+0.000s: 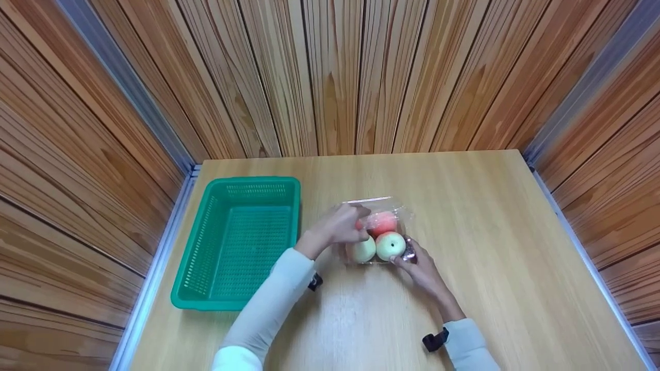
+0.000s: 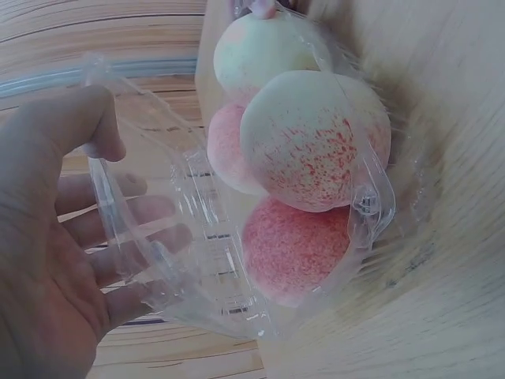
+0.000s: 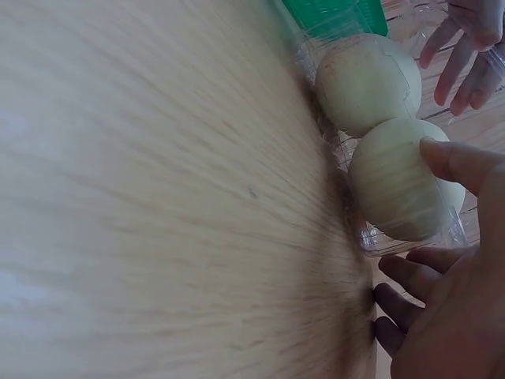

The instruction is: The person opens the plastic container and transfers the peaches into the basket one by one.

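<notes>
Several peaches, pale ones [image 1: 390, 246] in front and a red one [image 1: 383, 223] behind, sit in a clear plastic box [image 2: 371, 201] on the table. Its see-through lid stands raised on the left. My left hand [image 1: 346, 224] holds the lid by its edge, the thumb bent over the near side and the fingers [image 2: 118, 217] showing through the plastic. At the right end of the box, my right hand [image 1: 420, 265] grips it, thumb on a pale peach [image 3: 402, 178] and fingers against the box's side.
A green plastic basket [image 1: 296, 216] stands to the left on the wooden table [image 1: 490, 247], with nothing visible inside it. Wood-panelled walls [image 1: 335, 77] with metal frame rails rise behind the table and on both sides.
</notes>
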### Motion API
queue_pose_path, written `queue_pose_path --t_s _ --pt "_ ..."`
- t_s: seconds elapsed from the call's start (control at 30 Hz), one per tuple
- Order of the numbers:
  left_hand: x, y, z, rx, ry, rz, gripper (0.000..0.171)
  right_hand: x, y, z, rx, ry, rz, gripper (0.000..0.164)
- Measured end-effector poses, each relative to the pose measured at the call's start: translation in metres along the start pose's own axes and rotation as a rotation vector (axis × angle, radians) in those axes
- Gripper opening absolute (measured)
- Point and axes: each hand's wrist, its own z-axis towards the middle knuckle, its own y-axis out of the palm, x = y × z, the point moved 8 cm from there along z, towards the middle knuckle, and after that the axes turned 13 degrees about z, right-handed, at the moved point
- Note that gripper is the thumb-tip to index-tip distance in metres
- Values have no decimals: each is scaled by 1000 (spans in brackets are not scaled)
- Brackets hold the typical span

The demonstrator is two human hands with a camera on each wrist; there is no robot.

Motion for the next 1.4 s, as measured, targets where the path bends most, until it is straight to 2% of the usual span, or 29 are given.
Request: queue_pose_path --t_s 0.2,0.47,0.8,1.07,1.27,1.4 --pt "-1 -4 0 10 -6 -17 60 -6 -3 0 12 -14 7 83" --pt "-2 -4 0 2 -19 28 59 -6 -2 -1 27 -4 30 81" --pt "0 -14 2 70 -20 81 52 -8 -3 1 77 11 -6 81" --pt "-3 -17 5 66 -31 51 52 -10 -4 -2 90 -9 -15 79" --pt "-6 -23 9 72 -35 69 51 -11 -4 -2 99 -3 -17 78" --pt "-8 -28 12 104 -24 98 47 -12 -4 -3 102 3 -13 79"
